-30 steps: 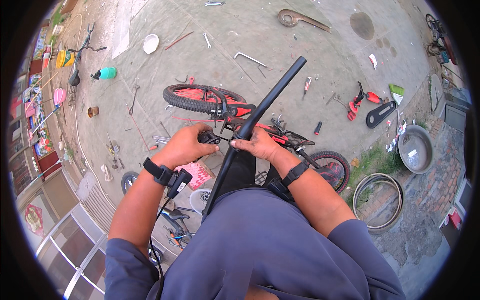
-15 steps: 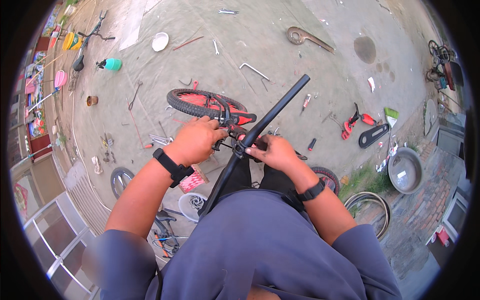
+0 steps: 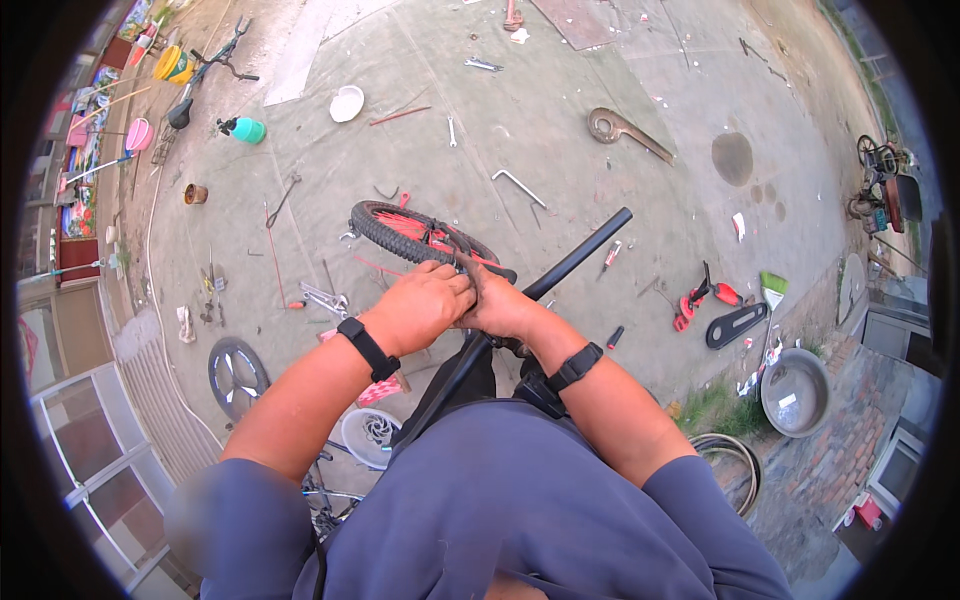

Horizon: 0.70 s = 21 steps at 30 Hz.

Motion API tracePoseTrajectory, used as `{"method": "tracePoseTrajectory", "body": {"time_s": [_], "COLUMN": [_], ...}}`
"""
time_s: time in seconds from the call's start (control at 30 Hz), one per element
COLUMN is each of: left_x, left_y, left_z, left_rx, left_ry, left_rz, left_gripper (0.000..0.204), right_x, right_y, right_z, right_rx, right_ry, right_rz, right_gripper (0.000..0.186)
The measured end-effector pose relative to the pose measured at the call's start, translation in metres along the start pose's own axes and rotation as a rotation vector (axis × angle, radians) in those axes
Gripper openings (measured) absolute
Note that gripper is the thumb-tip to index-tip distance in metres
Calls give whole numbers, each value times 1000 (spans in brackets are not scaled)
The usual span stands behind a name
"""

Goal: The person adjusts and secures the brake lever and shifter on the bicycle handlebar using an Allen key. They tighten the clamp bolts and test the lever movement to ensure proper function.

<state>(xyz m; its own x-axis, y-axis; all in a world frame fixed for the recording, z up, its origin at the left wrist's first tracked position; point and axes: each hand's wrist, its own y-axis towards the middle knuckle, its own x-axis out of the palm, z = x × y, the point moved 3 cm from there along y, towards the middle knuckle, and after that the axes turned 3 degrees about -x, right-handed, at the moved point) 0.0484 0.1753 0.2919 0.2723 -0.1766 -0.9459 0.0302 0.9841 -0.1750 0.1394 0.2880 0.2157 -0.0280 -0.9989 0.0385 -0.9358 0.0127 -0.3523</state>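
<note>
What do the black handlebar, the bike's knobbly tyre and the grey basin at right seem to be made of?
Black handlebar: probably painted or coated metal, satin-looking; the surface is smooth and even, but carbon fibre can't be ruled out.
Knobbly tyre: rubber, matt black, judging by its blocky tread.
Grey basin: likely metal, dull grey with a paler rim, though grey plastic is possible.

Handlebar (image 3: 580, 253): smooth, black, satin finish; probably metal, partly hidden. Tyre (image 3: 393, 239): matt rubber, rough knobbed tread. L-shaped rod (image 3: 522, 186): bright, smooth metal. Basin (image 3: 812, 381), at the edge of rough brick paving (image 3: 800, 475): dull metal. Shirt (image 3: 490, 480): matt cloth
</note>
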Motion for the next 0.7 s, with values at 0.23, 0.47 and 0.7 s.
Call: {"method": "tracePoseTrajectory", "body": {"time_s": [0.23,0.47,0.7], "left_x": [2,-4,2], "left_y": [-6,-16,-47], "left_z": [1,0,-21], "left_rx": [-67,-282,-981], "left_ry": [-16,-106,-1045], "left_rz": [78,227,59], "left_gripper": [25,60,59], "right_x": [2,6,4], "right_y": [4,9,6], "right_z": [-2,27,22], "right_rx": [-6,39,54], "right_ry": [55,184,81], "right_rz": [-23,-86,-108], "right_gripper": [101,59,57]}}
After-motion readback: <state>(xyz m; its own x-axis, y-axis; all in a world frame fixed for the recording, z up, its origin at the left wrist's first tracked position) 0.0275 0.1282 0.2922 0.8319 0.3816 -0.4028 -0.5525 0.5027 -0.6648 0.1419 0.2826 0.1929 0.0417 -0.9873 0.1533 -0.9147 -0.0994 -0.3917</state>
